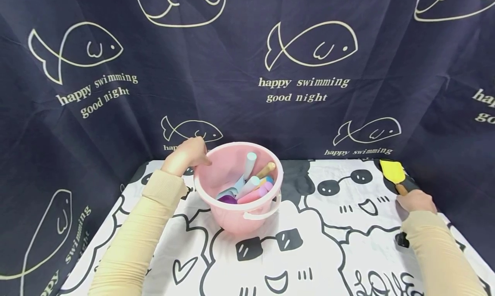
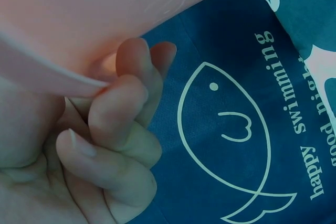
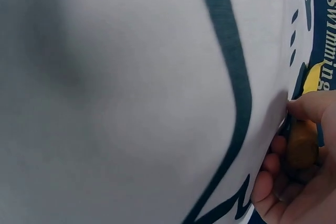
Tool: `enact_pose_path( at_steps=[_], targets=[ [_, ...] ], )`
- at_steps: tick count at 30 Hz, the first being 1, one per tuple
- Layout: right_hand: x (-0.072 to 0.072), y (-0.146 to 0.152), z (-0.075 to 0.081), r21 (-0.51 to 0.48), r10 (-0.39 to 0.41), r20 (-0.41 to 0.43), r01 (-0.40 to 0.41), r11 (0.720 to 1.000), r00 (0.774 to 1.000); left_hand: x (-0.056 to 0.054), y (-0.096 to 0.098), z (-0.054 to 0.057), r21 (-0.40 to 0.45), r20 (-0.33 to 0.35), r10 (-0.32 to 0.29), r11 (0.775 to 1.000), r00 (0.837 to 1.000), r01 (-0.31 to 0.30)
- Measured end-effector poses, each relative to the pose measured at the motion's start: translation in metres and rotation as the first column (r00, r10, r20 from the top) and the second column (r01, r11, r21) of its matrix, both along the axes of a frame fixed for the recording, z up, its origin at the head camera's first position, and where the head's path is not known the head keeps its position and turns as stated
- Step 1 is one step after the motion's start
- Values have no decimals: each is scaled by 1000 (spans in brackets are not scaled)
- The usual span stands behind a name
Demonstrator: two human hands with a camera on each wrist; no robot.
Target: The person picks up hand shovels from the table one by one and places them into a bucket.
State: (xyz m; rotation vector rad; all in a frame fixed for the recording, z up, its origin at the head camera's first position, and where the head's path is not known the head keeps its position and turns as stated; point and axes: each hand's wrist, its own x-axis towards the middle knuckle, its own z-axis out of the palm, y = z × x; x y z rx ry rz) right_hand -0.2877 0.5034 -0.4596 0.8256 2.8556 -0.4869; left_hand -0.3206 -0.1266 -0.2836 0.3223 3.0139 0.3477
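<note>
A pink bucket (image 1: 232,214) stands on the patterned tablecloth (image 1: 332,227), holding several pastel utensils (image 1: 251,184) with handles sticking up. My left hand (image 1: 188,155) grips the bucket's rim (image 2: 47,74) at its far left side, fingers (image 2: 115,108) curled over the edge. At the table's right edge my right hand (image 1: 415,200) holds the wooden handle (image 3: 302,142) of a yellow spatula (image 1: 392,171), which lies flat on the cloth with its blade pointing away from me.
A dark blue curtain (image 1: 309,72) with fish drawings hangs close behind and beside the table. The bucket's white handle (image 1: 263,212) hangs down on its near side. The cloth stretches bare between bucket and spatula.
</note>
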Motion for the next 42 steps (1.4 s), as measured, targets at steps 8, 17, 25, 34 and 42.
enact_pose_path(
  at_steps=[8,17,25,34,42],
  targets=[
    [2,-5,4,-8,-7,-2,7,1000,1000,0,-1,-1,27,13,-2,1000,1000,1],
    [2,-7,10,-11,26,-9,-26,1000,1000,1,0,0,23,22,-1,1000,1000,0],
    [0,-10,16,48,35,-47,-33,998,998,1,0,2,6,16,-6,1000,1000,6],
    [6,-7,23,63,56,-63,-52,997,996,1,0,0,7,19,3,1000,1000,-3],
    [13,-2,34,77,90,-135,-80,994,987,1,0,0,10,19,2,1000,1000,-3]
  ],
)
